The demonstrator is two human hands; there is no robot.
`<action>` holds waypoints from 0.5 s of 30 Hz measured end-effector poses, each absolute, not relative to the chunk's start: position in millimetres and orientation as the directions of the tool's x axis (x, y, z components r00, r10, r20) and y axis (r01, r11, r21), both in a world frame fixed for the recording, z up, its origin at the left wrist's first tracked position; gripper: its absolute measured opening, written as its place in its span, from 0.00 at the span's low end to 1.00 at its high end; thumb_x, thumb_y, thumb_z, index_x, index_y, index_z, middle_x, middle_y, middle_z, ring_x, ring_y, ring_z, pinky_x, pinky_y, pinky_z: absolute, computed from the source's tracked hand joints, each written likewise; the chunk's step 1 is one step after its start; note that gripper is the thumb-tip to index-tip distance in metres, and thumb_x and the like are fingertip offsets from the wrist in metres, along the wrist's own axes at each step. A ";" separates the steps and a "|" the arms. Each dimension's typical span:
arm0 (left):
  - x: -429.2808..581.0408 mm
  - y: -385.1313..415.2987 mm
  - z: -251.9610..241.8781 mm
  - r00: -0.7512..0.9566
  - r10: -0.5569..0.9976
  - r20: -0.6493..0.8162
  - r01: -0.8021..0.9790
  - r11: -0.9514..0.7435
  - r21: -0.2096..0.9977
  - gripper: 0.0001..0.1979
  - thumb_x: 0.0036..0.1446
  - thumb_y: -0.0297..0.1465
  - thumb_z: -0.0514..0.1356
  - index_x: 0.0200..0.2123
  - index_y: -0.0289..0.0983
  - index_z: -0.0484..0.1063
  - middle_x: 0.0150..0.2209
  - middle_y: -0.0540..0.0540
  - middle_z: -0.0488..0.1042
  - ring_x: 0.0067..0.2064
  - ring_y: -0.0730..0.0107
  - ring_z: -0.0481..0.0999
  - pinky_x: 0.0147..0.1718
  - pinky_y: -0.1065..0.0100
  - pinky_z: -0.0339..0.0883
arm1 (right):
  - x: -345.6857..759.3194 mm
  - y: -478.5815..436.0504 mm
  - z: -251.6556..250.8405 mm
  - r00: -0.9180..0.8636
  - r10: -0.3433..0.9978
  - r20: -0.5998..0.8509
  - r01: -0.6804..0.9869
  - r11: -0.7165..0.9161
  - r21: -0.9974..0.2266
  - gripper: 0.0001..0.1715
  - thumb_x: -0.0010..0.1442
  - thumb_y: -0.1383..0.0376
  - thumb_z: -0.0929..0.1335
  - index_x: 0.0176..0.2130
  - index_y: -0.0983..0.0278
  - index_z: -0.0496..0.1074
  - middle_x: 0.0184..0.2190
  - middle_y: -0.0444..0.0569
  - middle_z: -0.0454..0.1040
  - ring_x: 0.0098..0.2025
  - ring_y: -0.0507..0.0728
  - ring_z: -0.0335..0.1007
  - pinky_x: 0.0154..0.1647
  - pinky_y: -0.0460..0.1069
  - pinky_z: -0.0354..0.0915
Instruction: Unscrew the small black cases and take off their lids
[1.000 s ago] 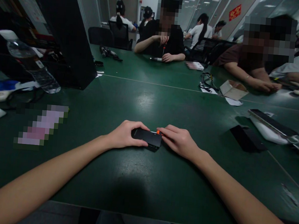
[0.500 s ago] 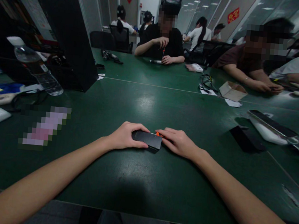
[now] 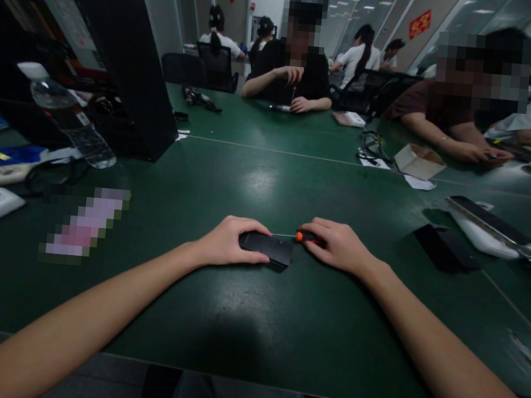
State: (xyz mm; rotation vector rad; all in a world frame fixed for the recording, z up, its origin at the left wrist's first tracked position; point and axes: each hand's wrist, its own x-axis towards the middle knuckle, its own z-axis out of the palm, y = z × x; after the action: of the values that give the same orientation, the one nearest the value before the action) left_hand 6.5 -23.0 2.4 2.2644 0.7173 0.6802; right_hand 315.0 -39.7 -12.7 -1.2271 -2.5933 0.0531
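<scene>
Right hand [image 3: 339, 245] shifted outward — holding thin-shafted screwdriver [image 3: 299, 236] beside oblong black box [image 3: 268, 247].

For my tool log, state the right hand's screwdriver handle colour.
The handle is orange and black, head view.

A black block [image 3: 268, 247] with a flat oblong top lies long side crosswise on the green tabletop [image 3: 236, 320], its near side face showing below the top edge. Its left end sits between the thumb and fingers of the left hand [image 3: 224, 242]. A screwdriver [image 3: 307, 237] — orange-and-black handle, thin pale shaft — lies in the right hand [image 3: 342, 246], pointing left along the block's far edge; its tip is hidden.
</scene>
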 end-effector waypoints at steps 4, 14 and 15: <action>6.6 -23.2 0.9 0.718 0.630 0.296 0.279 -0.650 0.707 0.22 0.54 0.42 0.71 0.49 0.37 0.78 0.45 0.44 0.82 0.45 0.60 0.81 0.45 0.65 0.70 | 324.0 -39.1 -8.7 -0.568 0.808 0.158 0.808 0.584 -0.080 0.16 0.66 0.61 0.65 0.50 0.65 0.75 0.42 0.52 0.78 0.37 0.58 0.76 0.37 0.51 0.67; 6.4 -22.9 -0.1 0.713 0.633 0.302 0.303 -0.667 0.681 0.23 0.53 0.44 0.72 0.48 0.37 0.79 0.42 0.46 0.83 0.42 0.63 0.82 0.42 0.67 0.69 | 293.4 -61.1 1.5 -0.585 0.718 0.378 0.726 0.671 -0.151 0.27 0.68 0.51 0.66 0.53 0.69 0.74 0.46 0.59 0.77 0.46 0.63 0.74 0.45 0.56 0.71; 6.5 -23.2 0.2 0.712 0.635 0.299 0.308 -0.665 0.680 0.23 0.53 0.44 0.71 0.48 0.37 0.79 0.42 0.46 0.83 0.41 0.63 0.82 0.41 0.67 0.69 | 286.7 -65.3 0.7 -0.579 0.704 0.411 0.698 0.688 -0.196 0.29 0.66 0.49 0.67 0.54 0.69 0.73 0.47 0.60 0.77 0.46 0.63 0.74 0.46 0.57 0.72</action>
State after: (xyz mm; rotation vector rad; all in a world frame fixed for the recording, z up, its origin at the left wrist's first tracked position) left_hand 6.5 -23.2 0.2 2.3080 0.7143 0.7049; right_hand 286.7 -65.3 0.7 -1.0836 -2.4393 0.0175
